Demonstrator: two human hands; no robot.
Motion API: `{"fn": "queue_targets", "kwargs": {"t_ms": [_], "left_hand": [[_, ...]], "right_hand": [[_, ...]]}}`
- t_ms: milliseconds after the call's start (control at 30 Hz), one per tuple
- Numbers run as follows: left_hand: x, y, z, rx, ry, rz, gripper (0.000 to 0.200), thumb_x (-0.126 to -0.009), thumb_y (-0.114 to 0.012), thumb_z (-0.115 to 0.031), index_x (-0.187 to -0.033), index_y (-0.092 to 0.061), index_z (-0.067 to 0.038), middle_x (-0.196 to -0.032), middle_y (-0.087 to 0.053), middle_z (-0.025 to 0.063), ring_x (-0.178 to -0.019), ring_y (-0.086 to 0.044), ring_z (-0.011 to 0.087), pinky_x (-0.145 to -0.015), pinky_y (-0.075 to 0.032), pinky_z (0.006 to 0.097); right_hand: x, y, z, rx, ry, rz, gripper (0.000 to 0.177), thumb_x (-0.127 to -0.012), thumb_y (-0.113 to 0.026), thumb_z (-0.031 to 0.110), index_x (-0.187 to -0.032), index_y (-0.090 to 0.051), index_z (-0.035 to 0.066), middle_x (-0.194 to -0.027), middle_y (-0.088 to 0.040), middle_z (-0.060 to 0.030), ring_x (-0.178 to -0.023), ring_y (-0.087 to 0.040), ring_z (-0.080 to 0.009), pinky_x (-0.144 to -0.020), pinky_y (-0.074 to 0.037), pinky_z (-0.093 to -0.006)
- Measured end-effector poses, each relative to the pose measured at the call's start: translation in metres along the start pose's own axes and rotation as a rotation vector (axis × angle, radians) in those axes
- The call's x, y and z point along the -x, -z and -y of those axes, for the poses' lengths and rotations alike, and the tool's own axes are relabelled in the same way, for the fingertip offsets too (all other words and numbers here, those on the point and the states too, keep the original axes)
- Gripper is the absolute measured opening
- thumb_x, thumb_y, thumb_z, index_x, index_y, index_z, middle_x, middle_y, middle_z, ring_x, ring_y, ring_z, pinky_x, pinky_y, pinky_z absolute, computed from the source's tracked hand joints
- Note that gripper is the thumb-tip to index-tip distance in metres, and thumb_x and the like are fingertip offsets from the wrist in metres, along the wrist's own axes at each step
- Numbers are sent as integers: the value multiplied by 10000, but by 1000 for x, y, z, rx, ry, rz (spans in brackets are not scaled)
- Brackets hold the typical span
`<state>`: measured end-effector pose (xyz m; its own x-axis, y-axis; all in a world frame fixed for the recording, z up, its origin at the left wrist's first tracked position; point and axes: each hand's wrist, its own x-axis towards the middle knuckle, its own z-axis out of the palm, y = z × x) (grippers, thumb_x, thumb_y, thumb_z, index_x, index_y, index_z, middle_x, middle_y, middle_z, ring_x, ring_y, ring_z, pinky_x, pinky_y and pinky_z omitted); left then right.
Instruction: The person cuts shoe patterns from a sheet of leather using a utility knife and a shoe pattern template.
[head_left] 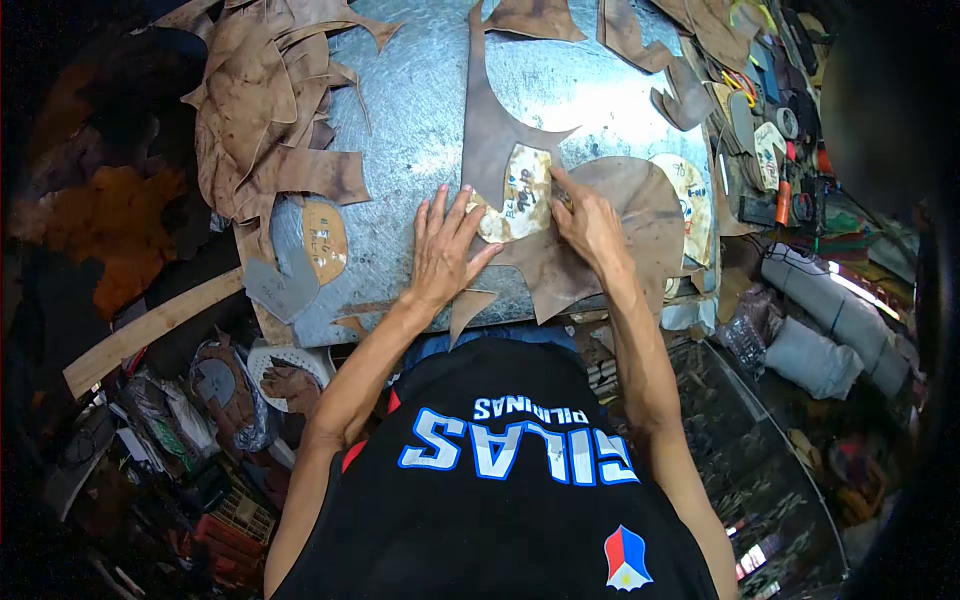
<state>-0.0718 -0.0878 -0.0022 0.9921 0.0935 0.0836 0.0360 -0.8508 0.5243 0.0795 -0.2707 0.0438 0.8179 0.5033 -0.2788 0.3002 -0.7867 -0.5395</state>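
Two bare hands are at work on a metal table top [410,130]. The left hand [443,250] is flat, with its fingers spread. Its fingertips and thumb touch the edge of a white pattern piece [530,195] with black writing on it. The right hand [592,230] is curled around a small tool [566,203], but too much of it is hidden to tell what kind. Its pointing finger is at the right edge of the pattern. So the pattern lies between both hands, on top of brown leather [570,268]. The leather goes past the right hand on its right side. Just beyond it is another white pattern [682,190]. Left of the left hand are a tan pattern [325,243] and a gray piece [283,290]. Farther up and left is a big pile of leather scraps [250,100]. Well to the right of the right hand is an orange-handled tool [783,200].
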Motion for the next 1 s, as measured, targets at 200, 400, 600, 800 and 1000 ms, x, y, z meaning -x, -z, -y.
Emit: {"fn": "queue_targets", "kwargs": {"t_ms": [200,400,600,800,1000], "left_hand": [[7,-2,-12,37,16,24,512,-840,-712,-320,-1239,-587,-25,-1472,-411,187,-1381,-318,413,-1123,-214,578],[17,6,-28,95,-53,66,393,-843,-709,-279,-1139,-634,-33,-1279,-556,167,-1286,-440,369,-1110,-253,565],[-46,24,-19,125,-260,111,461,-834,-712,-281,-1210,-588,-45,-1328,-512,169,-1303,-411,378,-1105,-283,540],[-49,-9,-15,18,-392,275,613,-868,-622,-455,-1325,-509,-62,-1498,-356,189,-1402,-274,409,-1134,-228,551],[33,-22,-73,95,-366,358,605,-848,-660,-432,-1312,-528,-68,-1492,-360,187,-1398,-288,394,-1142,-229,532]], "right_hand": [[-41,2,-4,83,123,35,480,-884,-575,220,-1355,-528,146,-879,-661,-273,-857,-633,-457,-755,-500,-510],[16,-7,3,63,-48,-84,437,-890,-606,226,-1296,-515,89,-1068,-591,-262,-882,-609,-468,-737,-495,-538],[91,-17,-6,-77,-69,-244,421,-862,-669,229,-1228,-563,49,-1043,-613,-221,-878,-619,-433,-732,-497,-490],[148,-17,-4,-200,-293,-130,285,-863,-677,254,-1022,-653,19,-854,-658,-226,-819,-633,-428,-692,-504,-453],[218,-25,-23,-707,-703,84,282,-895,-682,278,-838,-663,2,-614,-604,-13,-536,-547,-101,-479,-413,-297]]}}
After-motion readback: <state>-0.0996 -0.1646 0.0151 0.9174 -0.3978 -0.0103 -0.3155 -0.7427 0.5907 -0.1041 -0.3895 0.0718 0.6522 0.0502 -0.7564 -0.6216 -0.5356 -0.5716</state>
